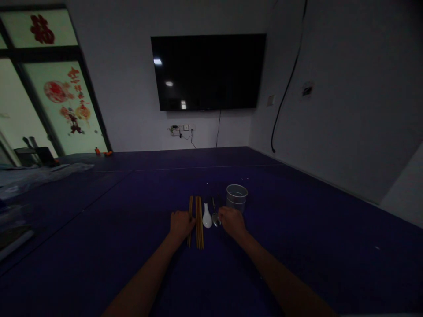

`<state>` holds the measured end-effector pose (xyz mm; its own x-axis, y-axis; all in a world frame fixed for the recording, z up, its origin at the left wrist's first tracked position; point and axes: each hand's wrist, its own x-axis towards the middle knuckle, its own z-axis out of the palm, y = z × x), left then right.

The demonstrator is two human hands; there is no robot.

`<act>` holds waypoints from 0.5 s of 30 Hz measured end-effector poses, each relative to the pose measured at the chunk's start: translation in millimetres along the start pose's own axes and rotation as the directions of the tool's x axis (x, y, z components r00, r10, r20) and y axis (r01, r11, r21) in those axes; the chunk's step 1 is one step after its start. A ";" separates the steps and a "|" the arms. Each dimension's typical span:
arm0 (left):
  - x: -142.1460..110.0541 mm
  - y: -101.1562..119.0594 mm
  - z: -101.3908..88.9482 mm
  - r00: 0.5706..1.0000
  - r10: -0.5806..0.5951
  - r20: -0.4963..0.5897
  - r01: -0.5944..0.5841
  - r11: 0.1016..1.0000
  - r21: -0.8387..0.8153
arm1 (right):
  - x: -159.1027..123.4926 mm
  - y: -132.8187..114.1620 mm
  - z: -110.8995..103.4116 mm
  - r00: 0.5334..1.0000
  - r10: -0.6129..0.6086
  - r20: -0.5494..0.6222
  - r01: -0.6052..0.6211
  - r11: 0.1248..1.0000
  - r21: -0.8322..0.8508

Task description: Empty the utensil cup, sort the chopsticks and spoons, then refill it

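Observation:
On the dark blue surface, my left hand (181, 223) is closed around a pair of wooden chopsticks (191, 203) lying lengthwise. Just right of it several more chopsticks (199, 229) lie side by side. A white soup spoon (207, 219) comes after them, its handle pointing away from me. Beside that lies a metal spoon (216, 219), bowl toward me. My right hand (231, 220) is closed at the metal spoon's right edge; what its fingertips hold, if anything, is hidden. Behind this hand stands an open grey cup (236, 200), its lower front partly covered.
The blue surface (158, 176) reaches the far wall, where a black television (211, 72) hangs. Clear plastic sheeting (46, 176) and a dark holder with handled tools (36, 155) are at the left. Small orange items (103, 152) lie by the door. A cable (287, 88) runs down the right wall.

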<state>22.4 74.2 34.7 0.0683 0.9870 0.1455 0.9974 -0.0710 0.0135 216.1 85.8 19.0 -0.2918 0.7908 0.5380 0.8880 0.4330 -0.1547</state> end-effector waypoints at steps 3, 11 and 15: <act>0.5 -2.0 0.9 0.999 -0.036 -0.009 0.036 0.999 -0.016 | 0.1 0.5 0.8 1.000 0.003 -0.011 -0.003 1.000 0.019; -4.4 0.9 -7.9 0.955 0.013 -0.295 -0.044 0.994 -0.099 | -0.6 -10.1 -7.6 0.989 0.014 -0.149 0.040 0.933 0.356; -16.9 13.1 -11.1 0.831 0.199 -0.520 -0.258 0.965 -0.043 | -2.6 -28.9 -19.1 0.979 0.098 -0.180 0.056 0.719 0.693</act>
<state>34.0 55.0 43.4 0.2425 0.7309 0.6379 0.9440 -0.3293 0.0184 197.9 63.0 37.9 -0.1344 0.7383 0.6609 0.3758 0.6551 -0.6554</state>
